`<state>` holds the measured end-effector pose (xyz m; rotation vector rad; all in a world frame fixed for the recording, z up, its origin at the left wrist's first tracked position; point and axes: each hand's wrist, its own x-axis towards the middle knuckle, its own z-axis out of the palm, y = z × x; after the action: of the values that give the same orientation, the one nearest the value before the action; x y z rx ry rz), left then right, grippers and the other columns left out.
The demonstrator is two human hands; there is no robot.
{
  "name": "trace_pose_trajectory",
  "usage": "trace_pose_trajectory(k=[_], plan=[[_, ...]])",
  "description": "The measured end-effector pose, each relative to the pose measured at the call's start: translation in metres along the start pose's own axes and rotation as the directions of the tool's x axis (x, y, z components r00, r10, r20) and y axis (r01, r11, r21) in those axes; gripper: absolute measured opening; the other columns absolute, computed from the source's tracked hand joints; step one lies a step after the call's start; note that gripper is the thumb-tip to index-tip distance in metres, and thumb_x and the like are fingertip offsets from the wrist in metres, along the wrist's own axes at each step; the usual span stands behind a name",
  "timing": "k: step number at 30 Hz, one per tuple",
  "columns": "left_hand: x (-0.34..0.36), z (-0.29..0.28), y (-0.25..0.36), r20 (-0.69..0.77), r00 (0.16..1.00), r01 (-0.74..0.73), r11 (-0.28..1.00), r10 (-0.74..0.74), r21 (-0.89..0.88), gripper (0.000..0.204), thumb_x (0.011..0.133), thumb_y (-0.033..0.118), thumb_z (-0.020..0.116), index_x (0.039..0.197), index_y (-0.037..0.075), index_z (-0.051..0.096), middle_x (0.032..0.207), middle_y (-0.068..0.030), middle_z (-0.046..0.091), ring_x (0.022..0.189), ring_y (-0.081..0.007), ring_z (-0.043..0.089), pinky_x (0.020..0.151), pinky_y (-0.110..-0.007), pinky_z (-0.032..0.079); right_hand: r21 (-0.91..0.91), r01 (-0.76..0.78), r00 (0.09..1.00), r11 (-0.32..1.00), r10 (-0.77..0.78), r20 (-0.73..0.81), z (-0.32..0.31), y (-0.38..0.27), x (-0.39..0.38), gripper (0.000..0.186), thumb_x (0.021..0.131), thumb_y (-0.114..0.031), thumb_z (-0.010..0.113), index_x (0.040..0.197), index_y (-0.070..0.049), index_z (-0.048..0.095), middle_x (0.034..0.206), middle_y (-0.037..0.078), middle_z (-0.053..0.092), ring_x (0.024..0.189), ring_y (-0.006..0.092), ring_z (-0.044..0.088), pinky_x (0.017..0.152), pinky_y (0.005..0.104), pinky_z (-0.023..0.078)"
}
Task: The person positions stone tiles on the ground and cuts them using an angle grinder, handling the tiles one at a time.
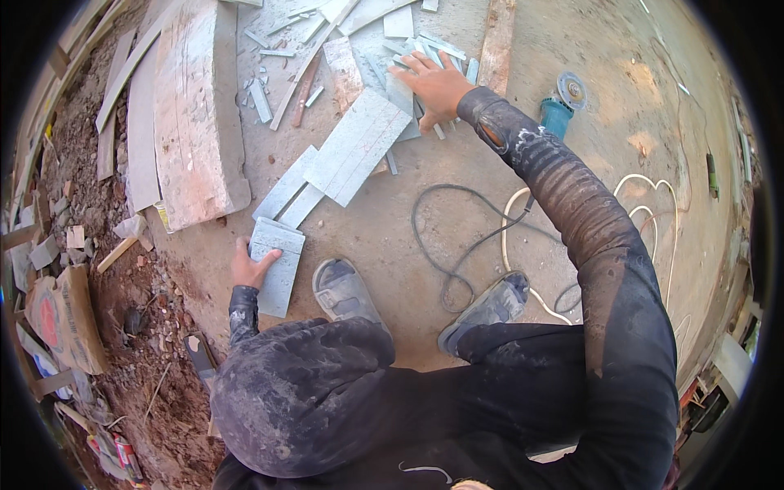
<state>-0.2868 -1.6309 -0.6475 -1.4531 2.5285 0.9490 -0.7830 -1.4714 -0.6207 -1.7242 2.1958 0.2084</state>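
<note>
My left hand [252, 265] grips the left edge of stacked light grey-green stone tiles [277, 287] lying on the ground, its thumb on top. My right hand [433, 88] is stretched to the upper middle with fingers spread, touching a pile of narrow tile offcuts [446, 52]; what lies under its palm is hidden. Between my hands lie a larger rectangular tile [354, 149] and two narrower tile strips [281, 183], running diagonally toward the stack at my left hand.
An angle grinder [556, 112] lies right of my right forearm, near looped dark and white cords [443, 265]. Thick pale boards [192, 114] lie left, a plank [496, 41] at the top. Scattered offcuts [260, 103] cover the upper ground. Rubble [114, 318] and a torn sack [64, 318] border the left.
</note>
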Motion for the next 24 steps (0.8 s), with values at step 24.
trace_pose_trajectory(k=[24], plan=[[0.059, 0.027, 0.168, -0.309, 0.861, -0.436, 0.899, 0.404, -0.04, 0.036, 0.089, 0.029, 0.069, 0.107, -0.002, 0.065, 0.105, -0.0186, 0.065, 0.098, -0.0321, 0.063, 0.086, -0.039, 0.049, 0.051, 0.179, 0.946, 0.983, -0.157, -0.285, 0.04, -0.003, 0.0, 0.089, 0.066, -0.053, 0.08, 0.143, -0.027, 0.043, 0.153, 0.016, 0.029, 0.145, 0.0325, 0.02, 0.116, 0.0607, 0.012]])
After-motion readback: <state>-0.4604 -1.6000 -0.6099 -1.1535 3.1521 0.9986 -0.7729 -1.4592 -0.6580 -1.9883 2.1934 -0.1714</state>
